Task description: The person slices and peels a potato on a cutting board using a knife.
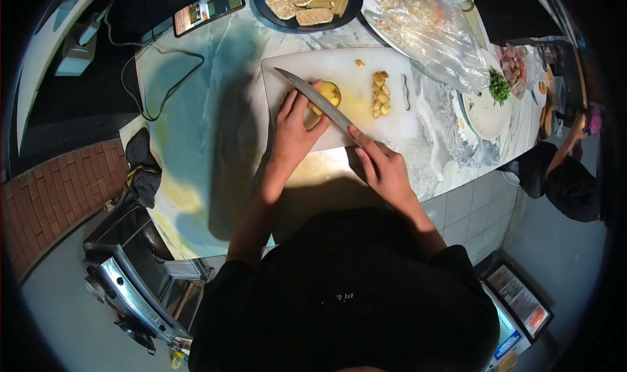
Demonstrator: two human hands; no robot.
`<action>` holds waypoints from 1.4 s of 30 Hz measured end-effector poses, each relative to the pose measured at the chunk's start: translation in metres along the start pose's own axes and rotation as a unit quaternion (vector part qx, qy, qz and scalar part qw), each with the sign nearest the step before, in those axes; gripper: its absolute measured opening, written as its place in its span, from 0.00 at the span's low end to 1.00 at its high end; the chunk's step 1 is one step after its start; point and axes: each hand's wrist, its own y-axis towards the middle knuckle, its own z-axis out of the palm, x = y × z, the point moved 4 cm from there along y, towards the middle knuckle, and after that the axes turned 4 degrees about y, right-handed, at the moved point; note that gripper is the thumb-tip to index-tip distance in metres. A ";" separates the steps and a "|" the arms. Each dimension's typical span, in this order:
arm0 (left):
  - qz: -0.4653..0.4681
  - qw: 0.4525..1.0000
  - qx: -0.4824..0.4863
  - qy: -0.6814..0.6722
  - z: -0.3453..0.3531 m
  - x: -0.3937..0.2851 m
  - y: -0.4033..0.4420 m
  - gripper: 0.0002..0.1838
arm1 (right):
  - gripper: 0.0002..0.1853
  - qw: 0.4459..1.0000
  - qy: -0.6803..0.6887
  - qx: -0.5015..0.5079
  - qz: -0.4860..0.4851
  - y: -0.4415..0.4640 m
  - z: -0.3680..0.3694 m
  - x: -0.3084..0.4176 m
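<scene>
A long knife (315, 96) lies slanting over a yellow, rounded piece of food (330, 93) on the white cutting board (281, 78). My right hand (382, 165) is closed round the knife's handle end, which it mostly hides. With bent fingers, my left hand (297, 125) holds the yellow piece on the board, beside the blade. Part of the yellow piece is hidden by the blade and fingers. To the right on the board are a row of small yellow-brown pieces (381, 96) and one small scrap (360, 63).
Behind the board are a phone (209, 10) and a dark plate of food (307, 18). Right of it stand a plastic bag (434, 36) and a plate with chopped greens (486, 114). A cable (171, 98) lies left. Another person (568, 176) is at the far right.
</scene>
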 end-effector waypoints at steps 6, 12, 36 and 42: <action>-0.007 1.000 0.003 -0.014 -0.001 -0.003 0.000 0.33 | 0.29 1.000 -0.015 0.001 0.021 -0.003 0.000 0.002; -0.020 1.000 0.013 -0.016 -0.001 -0.003 0.000 0.33 | 0.26 0.997 -0.027 0.039 0.058 -0.002 -0.002 0.004; -0.015 0.999 0.001 -0.036 -0.002 -0.005 0.001 0.32 | 0.32 1.000 -0.009 -0.003 0.027 -0.003 0.002 -0.002; -0.015 0.999 0.012 -0.035 -0.003 -0.009 0.001 0.31 | 0.31 1.000 -0.008 -0.022 0.014 0.002 0.003 0.000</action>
